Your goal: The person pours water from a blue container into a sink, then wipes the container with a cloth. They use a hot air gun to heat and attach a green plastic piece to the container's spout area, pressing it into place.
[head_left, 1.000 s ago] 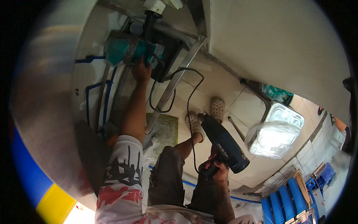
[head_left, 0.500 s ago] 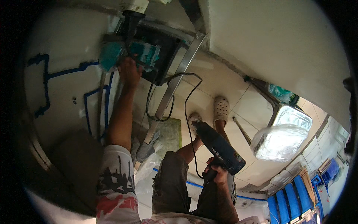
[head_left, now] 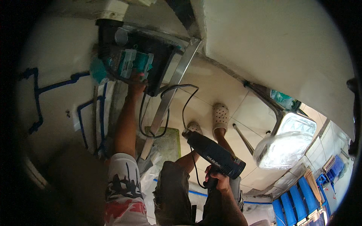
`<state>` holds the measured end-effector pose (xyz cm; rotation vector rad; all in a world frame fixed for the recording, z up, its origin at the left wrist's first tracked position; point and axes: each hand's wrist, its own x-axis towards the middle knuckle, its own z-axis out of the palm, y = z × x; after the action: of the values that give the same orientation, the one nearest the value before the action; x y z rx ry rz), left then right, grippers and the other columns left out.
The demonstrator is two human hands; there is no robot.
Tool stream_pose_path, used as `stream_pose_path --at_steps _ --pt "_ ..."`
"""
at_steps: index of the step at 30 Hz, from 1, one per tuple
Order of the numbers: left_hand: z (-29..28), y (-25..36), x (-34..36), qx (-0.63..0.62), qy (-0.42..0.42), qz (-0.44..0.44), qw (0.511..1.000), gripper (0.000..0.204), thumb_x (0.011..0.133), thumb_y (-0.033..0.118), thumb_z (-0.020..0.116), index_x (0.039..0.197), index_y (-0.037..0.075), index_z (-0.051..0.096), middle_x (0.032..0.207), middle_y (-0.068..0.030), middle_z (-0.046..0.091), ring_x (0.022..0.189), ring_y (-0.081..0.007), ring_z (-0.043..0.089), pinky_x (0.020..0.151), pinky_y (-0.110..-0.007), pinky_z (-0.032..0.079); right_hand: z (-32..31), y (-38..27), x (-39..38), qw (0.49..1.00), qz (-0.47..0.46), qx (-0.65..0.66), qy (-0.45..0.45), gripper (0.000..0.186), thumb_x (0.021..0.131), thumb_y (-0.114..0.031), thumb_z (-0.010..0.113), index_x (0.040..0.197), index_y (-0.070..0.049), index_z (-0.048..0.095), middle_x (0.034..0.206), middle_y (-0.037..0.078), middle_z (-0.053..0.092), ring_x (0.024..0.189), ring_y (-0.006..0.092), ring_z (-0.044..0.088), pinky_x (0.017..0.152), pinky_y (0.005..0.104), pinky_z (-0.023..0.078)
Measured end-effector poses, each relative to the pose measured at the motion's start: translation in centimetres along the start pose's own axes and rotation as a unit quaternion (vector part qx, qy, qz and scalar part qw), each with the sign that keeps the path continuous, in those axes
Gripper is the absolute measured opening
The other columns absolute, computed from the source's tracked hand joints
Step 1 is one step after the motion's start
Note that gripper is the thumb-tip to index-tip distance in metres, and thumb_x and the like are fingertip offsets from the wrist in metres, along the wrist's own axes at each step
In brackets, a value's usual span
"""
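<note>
My right hand (head_left: 218, 180) is wrapped round the handle of a black heat gun (head_left: 215, 155), held above my lap with its metal nozzle pointing up and to the left. A black cord (head_left: 183, 109) loops from it toward the upper left. Up there my left hand (head_left: 136, 86) reaches to teal and see-through plastic pieces (head_left: 136, 62) on a dark panel (head_left: 163, 60). The cord crosses close by it. Shadow and the cord partly hide its fingers, so I cannot make out whether it grips anything. A round teal piece (head_left: 98, 71) is left of that hand.
A metal bar (head_left: 171, 96) runs slantwise beside my left arm. Blue pipes (head_left: 56, 84) line the left wall. A plastic-wrapped seat (head_left: 281, 148) stands at the right, with a blue slatted chair (head_left: 296, 199) beyond. My feet in beige clogs (head_left: 220, 116) rest on floor tiles.
The view has shifted a little. My left hand has moved down and slightly right against the plastic pieces. The heat gun is tilted flatter, its nozzle further left, still in my right hand.
</note>
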<state>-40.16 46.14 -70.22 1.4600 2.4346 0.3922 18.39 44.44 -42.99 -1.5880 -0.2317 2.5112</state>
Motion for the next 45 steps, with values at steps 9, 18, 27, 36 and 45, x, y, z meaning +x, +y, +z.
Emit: stream_pose_path --at_steps 9,18,27,36,45 --pt "1.8 -1.0 3.5 0.112 -0.057 -0.176 0.976 0.053 0.096 0.034 0.06 0.144 0.015 0.047 0.119 -0.0181 0.064 0.107 -0.0389 0.062 0.091 -0.054 0.051 0.4 -0.2 0.8 1.0 0.012 -0.011 -0.009 0.034 0.071 -0.006 0.065 0.104 0.001 0.062 0.091 0.016 0.065 0.07 0.0261 0.067 0.064 0.0392 0.056" --pt "-0.7 3.6 1.2 -0.115 0.163 -0.12 0.973 0.036 0.09 0.046 0.069 0.104 0.014 0.075 0.093 -0.0113 0.074 0.09 -0.0348 0.07 0.08 -0.046 0.054 -0.7 0.6 1.0 0.999 0.037 -0.019 -0.011 0.035 0.071 -0.006 0.064 0.105 0.001 0.061 0.092 0.017 0.064 0.071 0.0255 0.067 0.064 0.0384 0.056" --pt "-5.8 9.2 0.4 -0.141 0.281 -0.172 0.934 0.035 0.087 0.036 0.079 0.093 0.002 0.075 0.096 -0.0173 0.071 0.088 -0.0296 0.068 0.08 -0.045 0.054 -0.5 0.5 1.0 1.0 0.021 -0.012 0.014 0.035 0.069 -0.012 0.064 0.101 0.004 0.061 0.089 0.017 0.064 0.067 0.0245 0.066 0.061 0.0375 0.056" --pt "-7.4 10.4 -0.3 0.087 0.212 -0.015 0.973 0.031 0.097 0.028 0.066 0.11 0.0 0.066 0.131 -0.0212 0.059 0.119 -0.0388 0.056 0.098 -0.052 0.047 -0.8 1.6 1.5 0.999 0.029 -0.002 0.014 0.035 0.071 -0.012 0.064 0.102 0.004 0.061 0.089 0.017 0.064 0.066 0.0245 0.066 0.06 0.038 0.057" --pt "-4.0 7.0 0.6 0.127 0.236 0.05 0.962 0.028 0.094 0.028 0.068 0.097 -0.001 0.067 0.135 -0.024 0.058 0.12 -0.0432 0.058 0.097 -0.054 0.049 0.0 1.0 1.6 0.999 0.032 -0.015 0.007 0.027 0.075 -0.012 0.064 0.098 0.002 0.063 0.087 0.012 0.065 0.068 0.0212 0.065 0.064 0.0363 0.056"
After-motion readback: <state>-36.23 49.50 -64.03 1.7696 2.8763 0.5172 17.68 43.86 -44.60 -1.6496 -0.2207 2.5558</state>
